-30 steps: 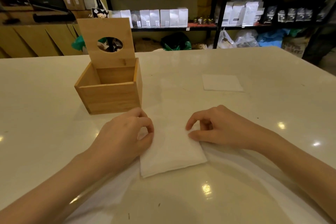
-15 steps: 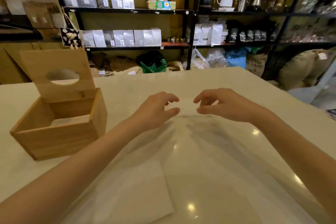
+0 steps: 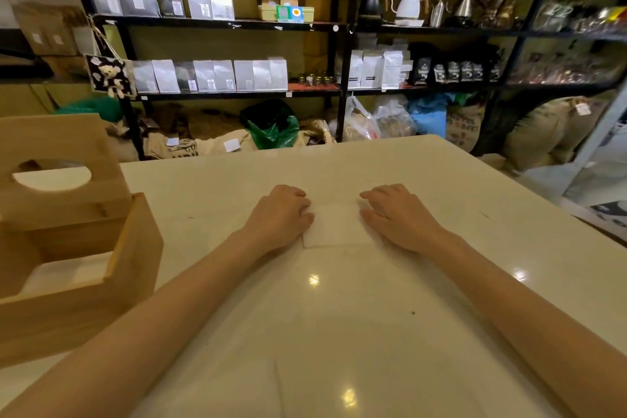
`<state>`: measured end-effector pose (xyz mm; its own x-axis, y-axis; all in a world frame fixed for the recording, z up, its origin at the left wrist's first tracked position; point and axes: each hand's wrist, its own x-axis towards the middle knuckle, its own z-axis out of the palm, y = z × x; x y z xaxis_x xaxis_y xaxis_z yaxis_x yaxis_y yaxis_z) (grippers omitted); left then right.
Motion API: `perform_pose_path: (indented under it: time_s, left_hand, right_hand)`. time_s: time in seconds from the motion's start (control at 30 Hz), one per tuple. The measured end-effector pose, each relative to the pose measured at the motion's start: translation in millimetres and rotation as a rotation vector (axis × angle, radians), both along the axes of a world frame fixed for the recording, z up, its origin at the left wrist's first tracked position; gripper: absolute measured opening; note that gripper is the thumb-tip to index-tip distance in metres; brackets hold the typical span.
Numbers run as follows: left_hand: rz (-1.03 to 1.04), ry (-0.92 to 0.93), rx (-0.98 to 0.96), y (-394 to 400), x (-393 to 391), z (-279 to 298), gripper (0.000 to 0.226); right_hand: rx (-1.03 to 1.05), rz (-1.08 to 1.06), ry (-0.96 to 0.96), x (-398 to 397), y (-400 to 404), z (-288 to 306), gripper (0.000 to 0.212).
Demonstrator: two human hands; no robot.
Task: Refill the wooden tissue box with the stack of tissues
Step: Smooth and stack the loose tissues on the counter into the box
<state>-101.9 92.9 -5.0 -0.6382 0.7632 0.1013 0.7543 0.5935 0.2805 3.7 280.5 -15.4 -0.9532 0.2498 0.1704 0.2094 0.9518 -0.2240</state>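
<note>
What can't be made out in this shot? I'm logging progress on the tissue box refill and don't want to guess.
- Head view: the side edges of the tissue stack lie under the left hand and right hand, so grip is unclear.
- The wooden tissue box is cut off by the left frame edge; its contents show only partly.
- The stack's thickness is unreadable, white on the white table.

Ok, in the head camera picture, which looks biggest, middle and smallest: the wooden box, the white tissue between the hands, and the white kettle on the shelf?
1. Wooden tissue box, though it sits nearest the camera, so it looks extra big.
2. White tissue between the hands.
3. White kettle, far back on the shelf, so its true size is unsure.
</note>
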Motion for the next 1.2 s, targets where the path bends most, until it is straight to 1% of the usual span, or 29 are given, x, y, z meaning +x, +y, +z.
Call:
perform_pose_path:
  time_s: [0.17,0.33,0.47,0.5,0.6,0.7,0.77,0.87,0.97,1.03,1.13,1.2]
  left_hand:
    - [0.040,-0.001,0.046,3.5,-2.8,-0.4,0.034]
    - [0.083,-0.108,0.083,8.3,-1.6,0.2,0.022]
    - [0.107,-0.152,0.110,5.4,4.4,6.4,0.006]
    - [0.102,-0.148,0.108,4.1,6.4,6.9,0.006]
    - [0.076,-0.122,0.187,-1.7,15.0,12.1,0.008]
    - [0.077,-0.136,0.251,-9.1,22.1,27.3,0.023]
    - [0.082,-0.152,0.289,-15.9,28.3,37.8,0.031]
    - [0.068,-0.082,0.339,-33.6,40.7,54.1,0.027]
    - [0.048,-0.070,0.398,-57.7,54.4,70.3,0.016]
    - [0.048,-0.083,0.424,-76.8,64.5,79.5,0.013]
    - [0.075,-0.159,0.465,-106.6,80.5,88.1,0.013]
    - [0.102,-0.267,0.481,-126.4,90.7,91.8,0.011]
  right_hand:
    - [-0.021,0.002,-0.024,-0.5,0.5,0.2,0.037]
    - [-0.127,0.014,-0.005,-0.6,-4.0,5.4,0.022]
    - [-0.250,0.025,0.034,2.0,-7.5,13.4,0.007]
    - [-0.285,0.025,0.042,2.6,-7.7,13.5,0.006]
    - [-0.375,0.013,0.059,5.3,-9.2,16.7,0.018]
    - [-0.447,0.017,0.087,6.9,-14.9,29.0,0.027]
    - [-0.488,0.037,0.132,9.6,-19.3,39.8,0.025]
    - [-0.583,0.097,0.241,19.4,-28.7,60.8,0.005]
    - [-0.731,0.180,0.323,31.3,-43.7,80.7,0.007]
    - [-0.808,0.243,0.325,40.2,-56.6,90.6,0.006]
    - [-0.882,0.322,0.279,54.0,-79.4,97.9,0.004]
    - [-0.919,0.337,0.248,61.4,-94.7,99.8,0.005]
